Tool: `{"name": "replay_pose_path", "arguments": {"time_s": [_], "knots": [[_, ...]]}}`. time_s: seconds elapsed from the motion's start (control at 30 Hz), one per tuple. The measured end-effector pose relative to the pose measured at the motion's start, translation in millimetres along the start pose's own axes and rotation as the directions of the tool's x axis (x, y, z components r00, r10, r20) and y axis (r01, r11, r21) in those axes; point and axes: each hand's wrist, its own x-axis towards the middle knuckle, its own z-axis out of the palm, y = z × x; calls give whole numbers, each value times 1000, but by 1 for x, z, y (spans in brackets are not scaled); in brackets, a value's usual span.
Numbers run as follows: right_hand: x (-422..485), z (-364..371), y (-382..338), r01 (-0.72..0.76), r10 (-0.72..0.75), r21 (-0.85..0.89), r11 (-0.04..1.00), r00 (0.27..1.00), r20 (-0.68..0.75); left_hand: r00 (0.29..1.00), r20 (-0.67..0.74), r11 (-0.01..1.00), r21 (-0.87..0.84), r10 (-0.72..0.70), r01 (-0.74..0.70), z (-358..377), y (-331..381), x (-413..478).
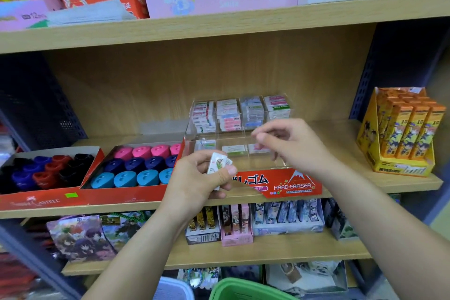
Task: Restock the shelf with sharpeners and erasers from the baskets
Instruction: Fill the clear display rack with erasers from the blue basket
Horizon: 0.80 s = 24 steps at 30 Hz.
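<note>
Currently mid-restock, eraser side.

Left hand (194, 185): grips a small clutch of wrapped erasers (218, 165), with the thumb clamped across the front of them. It is held just in front of the clear display case (253, 164) on the middle shelf (341, 143).

Right hand (292, 148): above the front row of the case, fingers curled, thumb and forefinger close together. It is motion-blurred, so I cannot tell whether it pinches an eraser or nothing.

Done, by the look of it:
- The four back-row compartments of the case are stacked high.
- The sharpener tray (136, 165) with pink, navy and light blue rows looks filled.
- The darker tray (43, 170) to its left (black, blue, red; somewhat jumbled) also looks well stocked.

Left to do, my estimate:
- The front row of the case is low. The compartments I can see hold only a thin layer at the bottom, so the clutch I hold likely goes there.
- More may be needed from the baskets. Only the rim of the green basket (243, 287) and a pale basket (175, 287) show at the bottom edge, contents hidden, so I cannot judge the remaining stock.

Overall the sharpeners seem about finished and the erasers roughly half in.
</note>
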Motion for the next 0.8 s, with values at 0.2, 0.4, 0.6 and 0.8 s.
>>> {"name": "replay_pose_path", "arguments": {"time_s": [0.2, 0.4, 0.6, 0.8], "knots": [[-7, 38, -17, -25, -17, 179, 984, 973, 230, 1000, 18, 1000, 20, 15, -15, -7, 1, -13], [-4, 49, -22, -50, 3, 145, 988, 950, 311, 1000, 3, 999, 47, 8, -8, -18, -3, -21], [-7, 55, -19, -99, 38, 183, 978, 950, 308, 1000, 3, 999, -44, 9, -9, -26, -7, -28], [-10, 61, -17, -65, -18, 252, 966, 949, 313, 998, -66, 996, -91, 17, -23, -28, -8, -31]]}}
